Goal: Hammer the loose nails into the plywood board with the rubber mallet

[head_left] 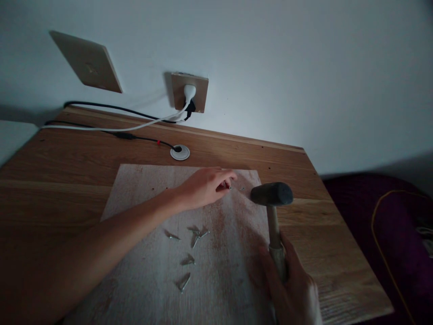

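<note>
My right hand [294,289] is wrapped round the pale handle of a mallet [271,194] with a dark, rounded head. The mallet is held up over the right edge of a whitish, worn wooden board [145,266]. Near the board's far edge, my left hand [206,187] has its fingers curled together, and the small metal end of a screw [230,187] shows at the fingertips. Just right of these fingers, another small screw [242,188] is at the board's surface. Several loose silvery screws [196,237] lie on the board, nearer to me.
The board lies on a brown wooden desk [304,216]. Behind it are a round cable grommet [180,152], a black cable [145,138] and a white cable [135,128] running to a wall socket [199,92]. Purple fabric [352,203] lies beyond the desk's right edge.
</note>
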`<state>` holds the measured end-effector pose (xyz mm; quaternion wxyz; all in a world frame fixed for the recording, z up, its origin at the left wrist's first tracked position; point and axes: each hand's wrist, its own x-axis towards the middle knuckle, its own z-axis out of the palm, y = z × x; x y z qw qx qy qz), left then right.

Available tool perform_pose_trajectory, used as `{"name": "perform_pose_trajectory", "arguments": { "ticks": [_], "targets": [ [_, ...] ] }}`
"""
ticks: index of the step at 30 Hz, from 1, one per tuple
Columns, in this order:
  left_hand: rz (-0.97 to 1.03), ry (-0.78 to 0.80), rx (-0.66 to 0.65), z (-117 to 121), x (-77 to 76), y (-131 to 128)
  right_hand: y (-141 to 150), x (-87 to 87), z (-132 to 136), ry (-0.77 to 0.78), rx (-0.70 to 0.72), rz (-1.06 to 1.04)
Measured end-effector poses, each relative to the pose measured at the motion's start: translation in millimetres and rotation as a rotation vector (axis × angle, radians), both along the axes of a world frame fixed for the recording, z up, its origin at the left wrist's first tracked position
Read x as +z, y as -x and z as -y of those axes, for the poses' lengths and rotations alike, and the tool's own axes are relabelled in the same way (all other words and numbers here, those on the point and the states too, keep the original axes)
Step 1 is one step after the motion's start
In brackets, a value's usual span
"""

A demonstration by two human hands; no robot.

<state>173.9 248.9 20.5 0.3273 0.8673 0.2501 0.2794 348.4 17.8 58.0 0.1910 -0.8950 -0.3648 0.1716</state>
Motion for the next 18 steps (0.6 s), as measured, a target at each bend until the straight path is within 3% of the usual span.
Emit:
{"name": "perform_pose_trajectory", "arguments": {
  "ticks": [6, 13, 18],
  "targets": [
    [-0.004, 0.018, 0.003, 0, -0.2, -1, 0, -0.4, 2, -0.018, 0.020, -0.020],
    [0.012, 0.006, 0.014, -1, -0.9, -1, -2, -0.7, 2, -0.166, 0.037, -0.096],
    [0.034, 0.025, 0.019, -3, -3.6, -1, 10, 7.3, -4, -0.241, 0.144, -0.106]
  ]
}}
